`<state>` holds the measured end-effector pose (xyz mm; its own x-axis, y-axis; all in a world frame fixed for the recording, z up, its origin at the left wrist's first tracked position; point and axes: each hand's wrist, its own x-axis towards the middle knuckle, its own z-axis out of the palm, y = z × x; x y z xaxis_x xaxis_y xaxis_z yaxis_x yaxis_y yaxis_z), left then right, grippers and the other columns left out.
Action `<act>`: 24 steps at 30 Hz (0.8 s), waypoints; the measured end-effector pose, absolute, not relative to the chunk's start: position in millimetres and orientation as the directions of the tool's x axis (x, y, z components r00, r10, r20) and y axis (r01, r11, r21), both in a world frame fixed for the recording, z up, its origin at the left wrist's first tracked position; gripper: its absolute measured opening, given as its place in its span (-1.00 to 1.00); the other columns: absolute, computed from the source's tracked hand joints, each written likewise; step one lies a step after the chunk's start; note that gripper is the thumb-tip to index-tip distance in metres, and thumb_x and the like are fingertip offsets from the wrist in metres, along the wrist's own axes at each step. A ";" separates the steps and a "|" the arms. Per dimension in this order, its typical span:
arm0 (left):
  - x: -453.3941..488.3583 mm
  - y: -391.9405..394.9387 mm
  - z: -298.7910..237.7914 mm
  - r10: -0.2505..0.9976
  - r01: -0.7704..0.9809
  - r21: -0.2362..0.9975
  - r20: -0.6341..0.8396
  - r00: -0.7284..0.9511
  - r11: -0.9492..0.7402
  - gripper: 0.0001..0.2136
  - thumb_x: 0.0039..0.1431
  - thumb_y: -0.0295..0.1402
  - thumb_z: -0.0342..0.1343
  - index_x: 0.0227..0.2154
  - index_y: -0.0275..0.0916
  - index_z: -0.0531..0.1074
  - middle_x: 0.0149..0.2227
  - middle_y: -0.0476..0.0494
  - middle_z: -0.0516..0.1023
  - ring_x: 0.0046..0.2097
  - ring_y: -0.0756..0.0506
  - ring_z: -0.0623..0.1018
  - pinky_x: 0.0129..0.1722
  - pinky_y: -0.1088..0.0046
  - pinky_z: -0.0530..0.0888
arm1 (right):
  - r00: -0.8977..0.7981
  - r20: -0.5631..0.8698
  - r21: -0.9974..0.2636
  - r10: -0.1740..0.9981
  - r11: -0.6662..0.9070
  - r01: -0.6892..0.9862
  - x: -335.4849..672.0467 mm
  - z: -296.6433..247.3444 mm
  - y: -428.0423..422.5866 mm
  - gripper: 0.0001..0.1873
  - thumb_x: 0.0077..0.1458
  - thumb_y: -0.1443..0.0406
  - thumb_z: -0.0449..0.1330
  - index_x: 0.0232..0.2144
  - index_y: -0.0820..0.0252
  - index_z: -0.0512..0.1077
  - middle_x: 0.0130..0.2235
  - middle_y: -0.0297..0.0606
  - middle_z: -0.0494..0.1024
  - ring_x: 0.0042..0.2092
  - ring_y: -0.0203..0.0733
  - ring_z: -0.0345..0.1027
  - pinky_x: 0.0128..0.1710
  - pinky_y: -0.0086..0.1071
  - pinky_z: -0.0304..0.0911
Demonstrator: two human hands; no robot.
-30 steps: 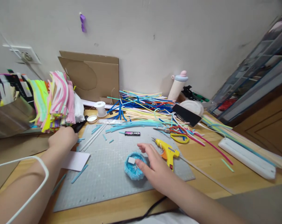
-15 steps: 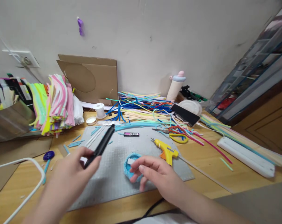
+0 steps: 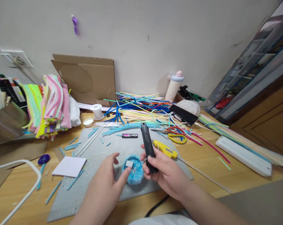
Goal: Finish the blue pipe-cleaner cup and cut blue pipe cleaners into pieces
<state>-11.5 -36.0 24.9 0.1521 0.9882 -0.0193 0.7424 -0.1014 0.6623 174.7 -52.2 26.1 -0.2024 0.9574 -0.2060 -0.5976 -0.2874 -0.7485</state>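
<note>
My right hand (image 3: 161, 164) is wrapped around a slim black handheld tool (image 3: 149, 147), which has a notched upper tip and points away from me. Its exact kind does not show clearly. My left hand (image 3: 107, 175) has thumb and fingers apart, with nothing in between, just left of a fuzzy blue round piece (image 3: 135, 177). This piece lies on the grey cutting mat (image 3: 68, 203) and looks like a shallow bowl with thin strands meeting at its centre. On its upper left sits a small white block (image 3: 129, 163). The left thumb tip overlaps its edge; contact I cannot tell.
A yellow glue gun (image 3: 166, 149) lies beyond my right hand, near yellow-handled scissors (image 3: 177, 138). White paper (image 3: 69, 166) and cut blue pieces (image 3: 75, 180) are at left. Piled pipe cleaners (image 3: 141, 107) line the wall, with a bottle (image 3: 174, 86) behind. A white power strip (image 3: 243, 156) lies right.
The black tool has passed from my left hand to my right and moved rightward. My left hand has let go and come close to the blue piece.
</note>
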 end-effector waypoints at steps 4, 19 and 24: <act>-7.2 -24.6 8.6 0.957 0.844 0.506 -0.111 0.268 -0.178 -0.63 0.14 -0.03 -0.10 -0.21 -0.22 0.37 -0.22 -0.26 0.49 -0.16 -0.26 0.47 -0.24 0.27 0.30 | -0.190 -0.195 -0.796 0.962 -0.269 -0.543 183.5 17.8 -55.5 -0.66 0.08 0.21 0.21 -0.09 0.15 0.28 -0.36 -0.33 0.38 -0.47 -0.39 0.22 -0.56 -0.53 0.12; 15.2 3.3 33.8 0.925 0.151 0.983 -0.150 0.348 0.103 -0.78 0.04 -0.20 0.12 -0.32 -0.22 0.33 -0.38 -0.01 0.43 -0.34 -0.04 0.42 -0.36 0.48 0.36 | 0.036 -0.166 -0.976 0.985 -0.159 -0.148 214.6 10.8 -62.2 -0.57 0.06 -0.02 0.12 -0.35 0.26 0.36 -0.67 -0.46 0.23 -0.66 -0.46 -0.06 -0.70 -0.56 -0.17; 16.1 10.4 32.5 0.934 -0.006 0.972 -0.226 0.277 0.237 -0.68 0.00 -0.16 0.17 -0.25 -0.27 0.39 -0.32 -0.10 0.48 -0.33 -0.05 0.46 -0.36 0.49 0.38 | 0.131 -0.066 -0.973 0.989 -0.092 0.209 221.1 10.8 -71.3 -0.64 0.01 0.06 0.22 -0.24 0.19 0.48 -0.47 -0.25 0.48 -0.52 -0.30 0.27 -0.52 -0.40 0.22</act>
